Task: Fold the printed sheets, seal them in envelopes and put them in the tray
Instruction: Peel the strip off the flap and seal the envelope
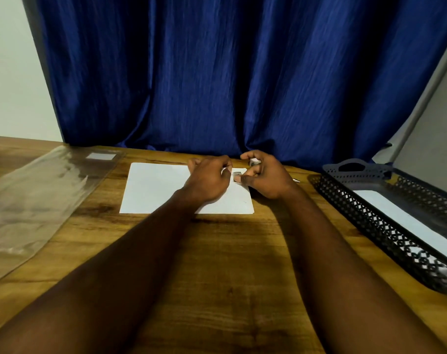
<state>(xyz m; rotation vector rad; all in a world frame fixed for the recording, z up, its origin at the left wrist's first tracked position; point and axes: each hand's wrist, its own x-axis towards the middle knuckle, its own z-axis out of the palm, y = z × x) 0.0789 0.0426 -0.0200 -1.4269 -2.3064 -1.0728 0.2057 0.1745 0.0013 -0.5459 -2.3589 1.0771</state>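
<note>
A flat rectangle of white paper point(153, 187), smooth and matte with crisp corners, lies on the worktop point(225, 264), a glossy brown wood-grain surface; whether it is a folded sheet or an envelope cannot be told. Both hands work at its far right corner. The left hand point(208, 181) rests on the paper with its fingers curled under, their tips at a small grey patch point(236, 175); whether they pinch anything cannot be told. The right hand point(267, 177) hovers just beside it, thumb and forefinger pinching a small white piece point(254, 161), the other fingers bent toward the grey patch.

To the right stands the tray point(357, 215), long and black, its walls a perforated lattice with a moulded handle at the far end. A flat white envelope point(406, 221) lies inside it. A metallic pen tip point(296, 180) shows behind the right wrist. At the left lies a clear, shiny plastic sleeve point(38, 195), slightly wrinkled. A deep blue curtain point(217, 72) hangs behind in soft vertical folds.
</note>
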